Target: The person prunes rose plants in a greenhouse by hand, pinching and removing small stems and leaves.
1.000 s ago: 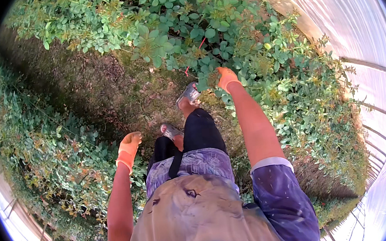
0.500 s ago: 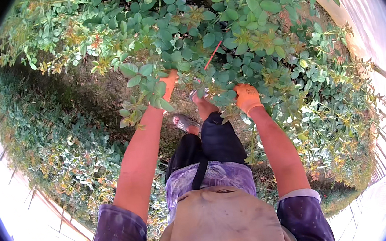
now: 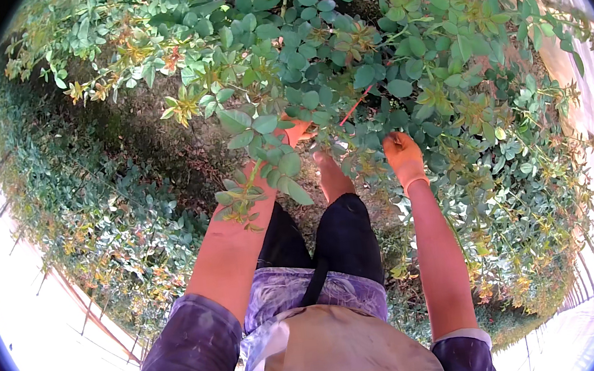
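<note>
Both my hands wear orange gloves and work among leafy green shrubs that look like rose bushes (image 3: 311,46). My left hand (image 3: 296,131) reaches in behind a leafy stem (image 3: 267,141); leaves cover most of it, so its fingers do not show well. A thin red cord or strip (image 3: 357,105) slants through the foliage between my two hands. At the right edge of that foliage, my right hand (image 3: 404,156) is closed with its fingers curled in. Whatever it may grip is too small or hidden to make out.
Dense bushes (image 3: 96,199) line the left side beyond a strip of bare soil (image 3: 169,137). More leafy growth (image 3: 518,155) stands on the right, beside pale plastic sheeting (image 3: 589,75) on curved ribs. My legs (image 3: 345,231) stand close to the shrub.
My left hand has moved right, deeper behind the leaves. My right hand has turned, showing curled fingers instead of the glove's back, and sits slightly farther right. The view has shifted.
</note>
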Demonstrator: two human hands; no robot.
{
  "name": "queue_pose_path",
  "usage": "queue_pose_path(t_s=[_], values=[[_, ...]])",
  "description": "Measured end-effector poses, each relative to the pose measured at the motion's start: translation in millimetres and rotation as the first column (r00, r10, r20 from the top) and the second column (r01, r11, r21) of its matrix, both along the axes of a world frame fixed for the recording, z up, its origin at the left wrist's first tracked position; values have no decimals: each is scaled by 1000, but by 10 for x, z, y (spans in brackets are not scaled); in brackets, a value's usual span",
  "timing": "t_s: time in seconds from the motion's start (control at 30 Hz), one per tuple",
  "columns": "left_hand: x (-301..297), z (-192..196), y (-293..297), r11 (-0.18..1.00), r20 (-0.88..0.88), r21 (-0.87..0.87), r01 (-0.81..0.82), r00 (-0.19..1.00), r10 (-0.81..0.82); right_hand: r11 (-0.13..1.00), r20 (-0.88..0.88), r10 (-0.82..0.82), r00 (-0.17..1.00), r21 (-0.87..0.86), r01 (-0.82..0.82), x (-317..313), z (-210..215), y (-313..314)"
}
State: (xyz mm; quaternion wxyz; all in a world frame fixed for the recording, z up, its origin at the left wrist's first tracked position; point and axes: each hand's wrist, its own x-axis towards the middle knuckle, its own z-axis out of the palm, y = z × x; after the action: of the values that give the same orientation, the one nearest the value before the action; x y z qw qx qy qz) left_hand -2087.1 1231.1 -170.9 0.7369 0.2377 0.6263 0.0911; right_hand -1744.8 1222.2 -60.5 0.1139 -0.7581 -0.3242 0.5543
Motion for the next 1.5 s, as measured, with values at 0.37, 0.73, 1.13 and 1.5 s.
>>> queue_pose_path(t_s=[0.37, 0.73, 1.13, 1.5], values=[[-30, 196, 224, 890, -392, 123, 439, 846, -363, 998, -14, 65, 998, -17, -65, -108, 106, 257], [-1304, 535, -363, 840, -639, 184, 510, 711, -292, 882, 276, 382, 882, 177, -437, -675, 883, 284], [-1833, 1009, -830, 928, -501, 155, 339, 837, -222, 913, 593, 91, 800, 272, -306, -506, 2459, -494], [1410, 3306, 56, 785, 236, 590, 189, 890, -391, 954, 567, -35, 823, 264, -141, 1609, 2767, 6]])
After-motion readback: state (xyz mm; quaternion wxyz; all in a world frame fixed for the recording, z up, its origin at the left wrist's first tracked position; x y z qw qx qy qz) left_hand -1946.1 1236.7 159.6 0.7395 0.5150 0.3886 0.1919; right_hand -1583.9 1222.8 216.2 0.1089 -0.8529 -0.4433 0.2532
